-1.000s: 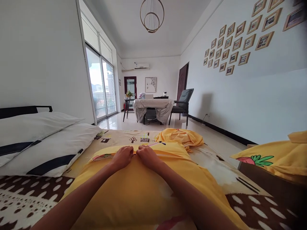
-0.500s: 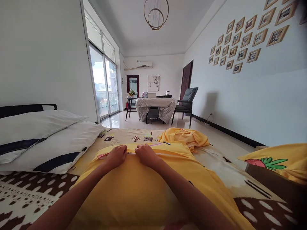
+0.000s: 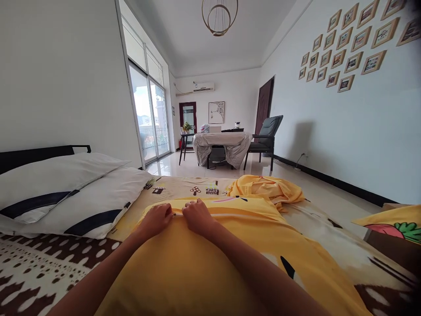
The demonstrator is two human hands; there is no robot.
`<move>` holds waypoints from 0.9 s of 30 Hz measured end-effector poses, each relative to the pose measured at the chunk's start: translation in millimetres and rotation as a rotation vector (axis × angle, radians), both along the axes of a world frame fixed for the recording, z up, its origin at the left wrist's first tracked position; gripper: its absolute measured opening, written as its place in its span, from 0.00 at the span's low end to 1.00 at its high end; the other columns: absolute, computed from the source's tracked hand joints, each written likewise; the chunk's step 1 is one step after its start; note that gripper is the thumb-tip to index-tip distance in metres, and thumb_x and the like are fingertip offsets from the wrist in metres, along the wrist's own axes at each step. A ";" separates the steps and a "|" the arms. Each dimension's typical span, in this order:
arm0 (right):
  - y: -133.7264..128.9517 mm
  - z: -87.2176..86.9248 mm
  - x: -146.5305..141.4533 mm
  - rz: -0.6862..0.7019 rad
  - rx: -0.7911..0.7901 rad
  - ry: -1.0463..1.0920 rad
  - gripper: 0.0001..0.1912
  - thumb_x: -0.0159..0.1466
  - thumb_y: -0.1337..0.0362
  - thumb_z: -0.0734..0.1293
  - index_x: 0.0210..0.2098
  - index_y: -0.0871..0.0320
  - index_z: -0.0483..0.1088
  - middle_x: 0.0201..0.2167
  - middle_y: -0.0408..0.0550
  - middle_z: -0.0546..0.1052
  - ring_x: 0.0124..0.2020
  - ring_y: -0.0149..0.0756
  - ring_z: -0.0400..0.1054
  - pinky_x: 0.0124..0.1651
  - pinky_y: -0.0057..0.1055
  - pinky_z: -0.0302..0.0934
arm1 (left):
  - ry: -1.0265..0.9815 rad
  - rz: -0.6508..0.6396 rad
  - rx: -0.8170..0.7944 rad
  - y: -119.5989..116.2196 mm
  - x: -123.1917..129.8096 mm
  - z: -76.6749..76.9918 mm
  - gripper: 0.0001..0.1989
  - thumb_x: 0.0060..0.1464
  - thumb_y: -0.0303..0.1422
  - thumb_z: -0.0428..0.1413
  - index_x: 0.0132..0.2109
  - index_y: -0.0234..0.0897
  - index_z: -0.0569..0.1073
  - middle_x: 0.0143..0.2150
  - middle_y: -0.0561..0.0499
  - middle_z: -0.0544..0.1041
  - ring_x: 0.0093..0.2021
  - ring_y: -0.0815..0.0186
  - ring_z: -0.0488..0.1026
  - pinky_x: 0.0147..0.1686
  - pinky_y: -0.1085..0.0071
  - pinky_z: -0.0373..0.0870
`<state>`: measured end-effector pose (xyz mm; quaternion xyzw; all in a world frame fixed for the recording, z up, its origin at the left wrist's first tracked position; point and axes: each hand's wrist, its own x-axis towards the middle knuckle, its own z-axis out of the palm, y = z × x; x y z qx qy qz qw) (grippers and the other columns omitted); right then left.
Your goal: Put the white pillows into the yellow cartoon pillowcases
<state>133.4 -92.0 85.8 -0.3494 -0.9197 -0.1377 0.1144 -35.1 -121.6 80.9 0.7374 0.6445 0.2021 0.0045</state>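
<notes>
Yellow cover [image 3: 177, 263] lies lower centre, its pale zip [image 3: 230, 215] running left to right; left hand [image 3: 159, 217] and right hand [image 3: 198, 216] both pinch cloth along it, a small dark bit between, nearer the left.

2 hands [image 3: 198, 216], 2 wht pillows [image 3: 98, 206], 1 AC [image 3: 203, 87]
</notes>
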 end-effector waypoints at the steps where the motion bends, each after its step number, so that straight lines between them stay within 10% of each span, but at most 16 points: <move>1: -1.8 -0.2 -4.2 0.003 0.003 0.005 0.09 0.58 0.71 0.62 0.36 0.65 0.73 0.36 0.58 0.76 0.40 0.44 0.69 0.45 0.39 0.57 | -0.011 0.003 -0.004 -0.6 -1.9 -0.6 0.06 0.53 0.29 0.48 0.28 0.37 0.63 0.30 0.49 0.74 0.32 0.64 0.68 0.30 0.71 0.56; 27: 23.4 -16.2 -2.9 -0.007 -0.238 0.346 0.11 0.61 0.72 0.61 0.30 0.61 0.75 0.31 0.49 0.75 0.34 0.31 0.67 0.36 0.26 0.54 | -0.229 -0.064 -0.093 27.6 15.4 4.4 0.07 0.52 0.28 0.48 0.27 0.37 0.65 0.31 0.50 0.73 0.35 0.64 0.68 0.33 0.70 0.60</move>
